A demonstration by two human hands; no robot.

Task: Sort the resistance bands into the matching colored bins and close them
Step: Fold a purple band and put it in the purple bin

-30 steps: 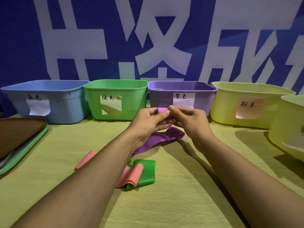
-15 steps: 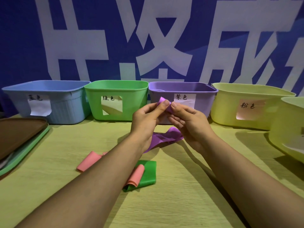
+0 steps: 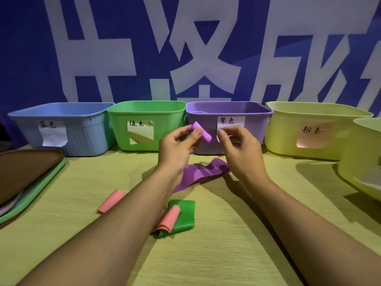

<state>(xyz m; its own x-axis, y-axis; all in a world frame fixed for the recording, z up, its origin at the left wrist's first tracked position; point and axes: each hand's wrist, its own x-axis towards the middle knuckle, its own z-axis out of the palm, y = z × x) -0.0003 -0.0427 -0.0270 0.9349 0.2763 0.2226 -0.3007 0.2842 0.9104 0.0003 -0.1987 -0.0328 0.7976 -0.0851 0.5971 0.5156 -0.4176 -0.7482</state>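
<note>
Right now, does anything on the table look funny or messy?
Yes. A pink rubber band lies folded over the flat green rubber band, the colours mixed. The blue plastic bin's white paper label looks torn along its bottom edge.

Five open bins line the back across the frame's middle: blue (image 3: 61,129), green (image 3: 146,124), purple (image 3: 228,112), yellow (image 3: 317,129), another yellow (image 3: 362,153) at right. Stacked lids (image 3: 26,178) block the left edge. Bare table (image 3: 226,244) lies open lower centre, apart from loose bands (image 3: 177,219).
</note>
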